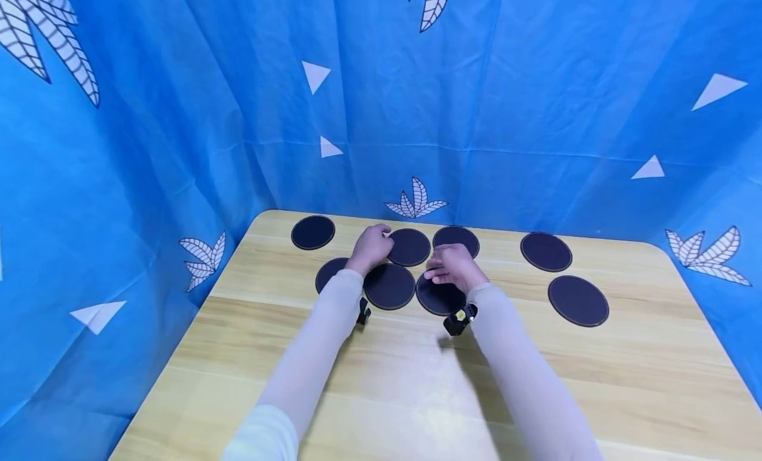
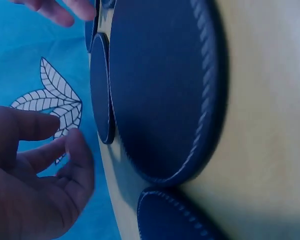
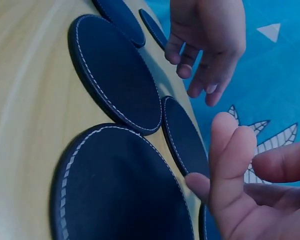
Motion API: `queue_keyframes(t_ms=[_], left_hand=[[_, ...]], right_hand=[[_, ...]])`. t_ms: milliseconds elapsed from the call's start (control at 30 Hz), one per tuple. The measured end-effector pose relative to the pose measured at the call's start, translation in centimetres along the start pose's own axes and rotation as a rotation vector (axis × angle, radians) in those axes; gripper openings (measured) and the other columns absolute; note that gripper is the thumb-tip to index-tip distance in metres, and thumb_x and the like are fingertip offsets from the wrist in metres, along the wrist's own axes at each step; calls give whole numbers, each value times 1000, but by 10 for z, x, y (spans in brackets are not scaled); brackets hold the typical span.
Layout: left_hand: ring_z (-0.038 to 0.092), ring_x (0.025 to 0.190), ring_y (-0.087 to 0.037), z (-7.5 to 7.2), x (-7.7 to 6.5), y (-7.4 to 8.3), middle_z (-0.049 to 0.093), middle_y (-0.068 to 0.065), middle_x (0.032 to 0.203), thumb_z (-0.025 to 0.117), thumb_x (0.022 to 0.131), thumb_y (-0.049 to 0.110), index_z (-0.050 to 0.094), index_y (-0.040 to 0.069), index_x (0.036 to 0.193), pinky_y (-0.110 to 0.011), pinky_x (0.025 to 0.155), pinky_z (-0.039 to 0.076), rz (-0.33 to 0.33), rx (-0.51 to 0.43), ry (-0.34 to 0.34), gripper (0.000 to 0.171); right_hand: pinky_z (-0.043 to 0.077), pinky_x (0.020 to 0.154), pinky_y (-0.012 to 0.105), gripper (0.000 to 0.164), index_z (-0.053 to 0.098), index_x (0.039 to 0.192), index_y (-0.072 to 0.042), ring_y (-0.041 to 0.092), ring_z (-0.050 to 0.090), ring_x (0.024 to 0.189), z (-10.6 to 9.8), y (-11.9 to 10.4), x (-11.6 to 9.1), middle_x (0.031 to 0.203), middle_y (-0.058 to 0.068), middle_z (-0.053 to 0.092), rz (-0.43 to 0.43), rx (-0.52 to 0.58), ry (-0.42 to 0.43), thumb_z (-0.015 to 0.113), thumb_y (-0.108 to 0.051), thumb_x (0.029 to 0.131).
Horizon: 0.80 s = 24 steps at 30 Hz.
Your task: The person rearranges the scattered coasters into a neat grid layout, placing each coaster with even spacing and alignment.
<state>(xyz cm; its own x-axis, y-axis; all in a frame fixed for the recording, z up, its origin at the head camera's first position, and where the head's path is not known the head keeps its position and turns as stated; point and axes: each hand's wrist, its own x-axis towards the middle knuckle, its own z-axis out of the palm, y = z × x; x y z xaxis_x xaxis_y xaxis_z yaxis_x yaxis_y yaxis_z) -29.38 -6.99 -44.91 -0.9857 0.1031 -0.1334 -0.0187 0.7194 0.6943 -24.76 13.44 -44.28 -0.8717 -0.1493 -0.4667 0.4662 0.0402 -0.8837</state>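
Observation:
Above a group of round black coasters with stitched rims, both hands hover with loosely bent fingers and nothing in their grasp. The left hand point(image 1: 370, 248) is over the group's left side, beside the back-middle coaster point(image 1: 409, 247) and behind the front-middle coaster point(image 1: 389, 287). The right hand point(image 1: 454, 266) hangs over the front-right coaster point(image 1: 437, 301), hiding part of it, with the back-right coaster point(image 1: 457, 237) just behind. The left forearm partly covers the front-left coaster point(image 1: 329, 272). In the right wrist view, the fingers point(image 3: 233, 155) overlap the edge of a coaster.
Another coaster point(image 1: 313, 232) lies at the table's back left corner. Two more, a rear one point(image 1: 546, 251) and a front one point(image 1: 578, 301), lie apart on the right. Behind the wooden table point(image 1: 411, 388) hangs a blue curtain point(image 1: 381, 104) with leaf and triangle prints.

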Motion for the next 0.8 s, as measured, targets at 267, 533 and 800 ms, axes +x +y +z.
queue_keyframes(t_ms=[267,533,800], left_hand=[[47,135,-29,-3,12,1,50,-13,149,47,102,17,49,4,149,-42,111,39,-65,15,-80,49],[51,61,-17,-6,16,1,60,-19,103,50,102,13,39,1,154,-32,60,51,-154,-192,-86,54],[48,55,-10,-8,19,-8,63,-16,107,52,99,1,58,-2,138,-24,56,46,-153,-330,-43,39]], right_hand=[[53,55,21,39,39,140,7,17,64,62,10,-4,22,111,26,59,133,8,-5,41,-5,102],[55,55,23,40,38,142,5,19,65,63,13,-6,29,102,22,58,123,39,12,42,-4,103],[56,55,25,37,43,140,3,17,64,59,16,-5,28,105,23,60,63,80,93,47,-11,106]])
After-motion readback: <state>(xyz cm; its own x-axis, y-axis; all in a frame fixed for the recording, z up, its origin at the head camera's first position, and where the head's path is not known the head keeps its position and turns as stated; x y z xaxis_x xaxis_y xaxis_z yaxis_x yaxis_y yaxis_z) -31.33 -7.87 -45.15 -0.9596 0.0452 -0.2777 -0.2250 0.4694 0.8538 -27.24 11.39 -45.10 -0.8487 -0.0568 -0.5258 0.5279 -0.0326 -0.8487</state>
